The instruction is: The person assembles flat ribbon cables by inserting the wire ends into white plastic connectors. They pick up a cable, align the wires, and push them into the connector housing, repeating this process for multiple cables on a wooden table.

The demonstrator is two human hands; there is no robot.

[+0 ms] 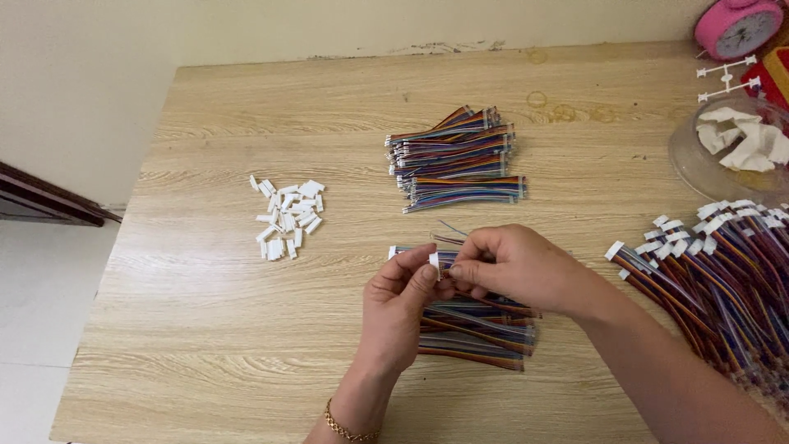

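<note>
Above a wooden table [205, 329], the left hand [399, 308] pinches a small white plug [433, 261] while the right hand [514, 265] closes on a thin, floppy wire [452, 227]; both look light, best gripped near the tip. Three wire bundles [456, 156] and one loose plug pile [288, 215] lie around.

A light wooden table [205, 329] with a wavy grain fills most of the view. Its far edge meets a plain cream wall [246, 25], and the seam there looks chipped and dark in spots. Faint ring stains mark the tabletop near that far edge. Left of the table lies a pale tiled floor [41, 312]. A dark wooden piece [41, 201] juts in left of the table, beside the wall. The light is soft and even.
</note>
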